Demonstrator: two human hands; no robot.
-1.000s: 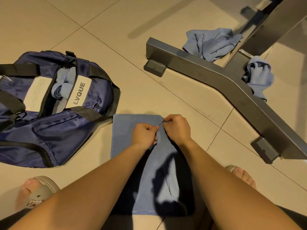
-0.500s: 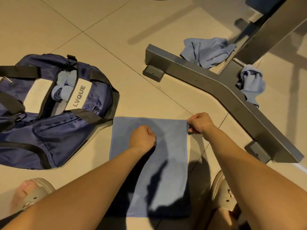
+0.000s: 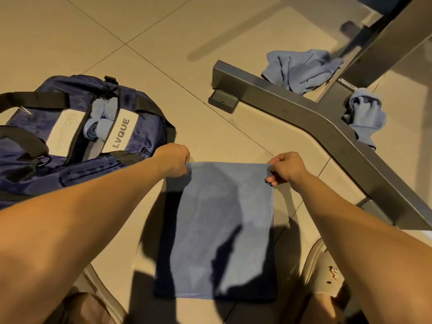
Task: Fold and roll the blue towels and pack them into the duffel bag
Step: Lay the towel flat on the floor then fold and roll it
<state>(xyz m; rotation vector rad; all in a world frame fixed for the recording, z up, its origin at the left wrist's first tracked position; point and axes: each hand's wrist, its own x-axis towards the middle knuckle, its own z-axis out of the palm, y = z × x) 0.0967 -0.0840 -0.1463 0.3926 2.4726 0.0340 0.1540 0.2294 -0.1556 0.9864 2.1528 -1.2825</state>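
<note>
The left hand seems to pinch one far corner of the blue towel, the right hand the other; it lies flat below the fingers. If a corner slips, the fold goes crooked.

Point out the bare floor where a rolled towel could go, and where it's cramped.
Bare tile lies beyond the flat towel, between the duffel bag and the metal frame; more lies beyond the bag, top left. Cramped: the left hand sits beside the bag, and the strip right of the right hand narrows against the frame.
</note>
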